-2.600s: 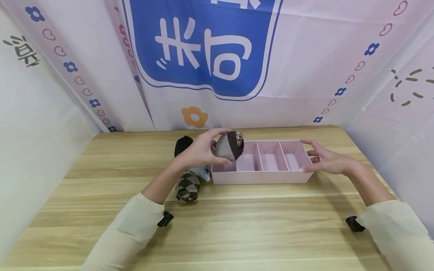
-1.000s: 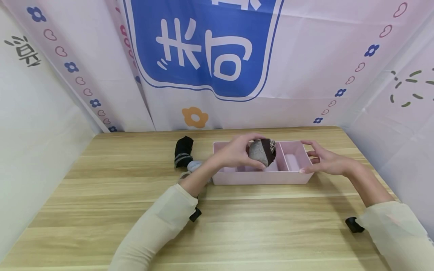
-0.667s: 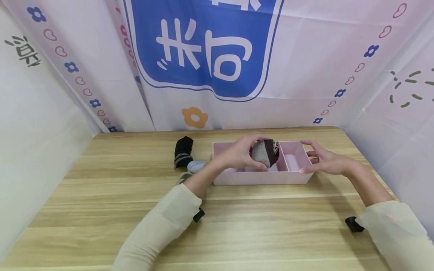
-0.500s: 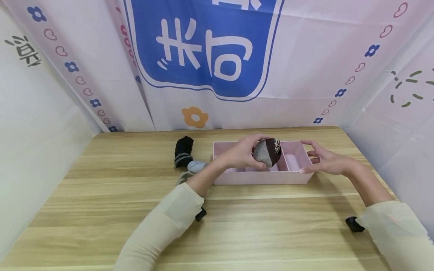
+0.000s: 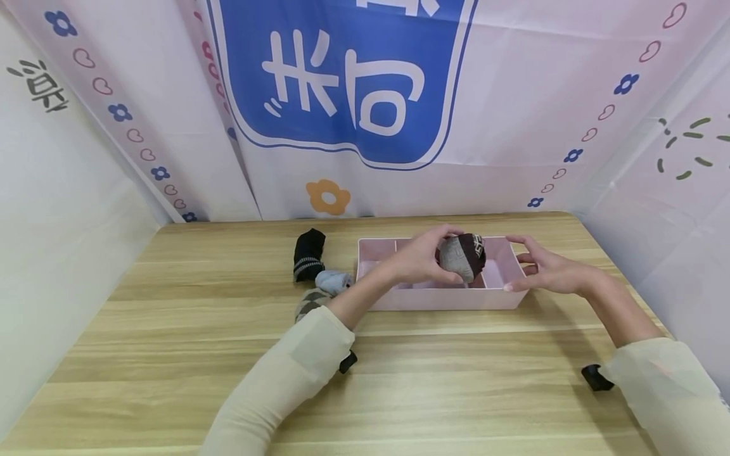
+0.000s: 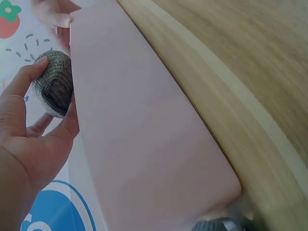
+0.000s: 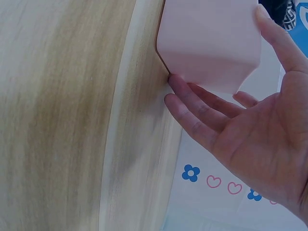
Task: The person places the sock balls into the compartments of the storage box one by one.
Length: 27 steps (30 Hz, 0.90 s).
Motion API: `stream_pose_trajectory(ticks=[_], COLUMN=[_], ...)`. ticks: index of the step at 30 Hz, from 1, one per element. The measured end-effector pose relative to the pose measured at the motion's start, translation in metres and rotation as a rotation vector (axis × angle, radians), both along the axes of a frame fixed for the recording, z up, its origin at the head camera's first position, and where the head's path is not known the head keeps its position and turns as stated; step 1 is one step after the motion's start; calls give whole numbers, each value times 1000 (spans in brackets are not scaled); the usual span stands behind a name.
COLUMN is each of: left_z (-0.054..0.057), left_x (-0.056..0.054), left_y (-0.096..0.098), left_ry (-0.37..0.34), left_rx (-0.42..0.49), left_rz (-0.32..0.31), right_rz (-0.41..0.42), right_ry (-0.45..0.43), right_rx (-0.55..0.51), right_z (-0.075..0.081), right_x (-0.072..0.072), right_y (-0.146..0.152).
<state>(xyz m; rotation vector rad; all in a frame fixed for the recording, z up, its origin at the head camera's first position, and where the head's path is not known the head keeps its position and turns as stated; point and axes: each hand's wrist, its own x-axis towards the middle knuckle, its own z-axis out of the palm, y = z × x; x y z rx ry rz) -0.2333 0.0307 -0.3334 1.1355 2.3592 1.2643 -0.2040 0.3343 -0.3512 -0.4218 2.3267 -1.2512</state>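
In the head view my left hand [image 5: 422,256] holds a rolled-up sock [image 5: 463,258], grey with a dark brown patterned end, between thumb and fingers. The sock is over the right half of a pink divided storage box [image 5: 445,299], near a divider. In the left wrist view the ribbed grey side of the sock [image 6: 55,84] shows beside the box wall [image 6: 144,120]. My right hand [image 5: 544,269] grips the box's right end, thumb at the front corner and index finger at the back corner. The right wrist view shows its other fingers below that end [image 7: 211,43].
Left of the box lie a black sock with grey stripes [image 5: 309,256], a light blue rolled sock [image 5: 332,280] and a brown checked one [image 5: 310,301], partly hidden by my left forearm. A printed cloth [image 5: 485,126] hangs behind the wooden table [image 5: 428,392].
My left hand has carried the grey and brown sock rightward from the box's left end to above its right half. The right hand and the box have stayed in place.
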Motion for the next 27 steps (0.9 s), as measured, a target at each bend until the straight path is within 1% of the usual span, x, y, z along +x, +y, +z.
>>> stream_pose_trajectory(ticks=[3,7,11,15,22,25,27], left_z=[-1,-1,-1,-2,-4,-5,-6], left_x=[1,2,0,-1,-2,-2,-2], left_y=[4,9,14,19,30,36,40], left_ry=[12,6,-21,-49,-116,-128,-123], left_rx=[1,10,28,49,123,134,130], left_rz=[0,2,1,14,41,60,76], right_rz=[-1,1,2,5,9,12,11], right_ry=[-2,-11,-7,-4,2,10,17], right_rx=[1,1,5,-6,-10,-4,3], right_z=[0,0,0,0,0,0,1], right_x=[0,0,0,0,0,0,1], right_y=[-1,-1,0,1,1,1,1])
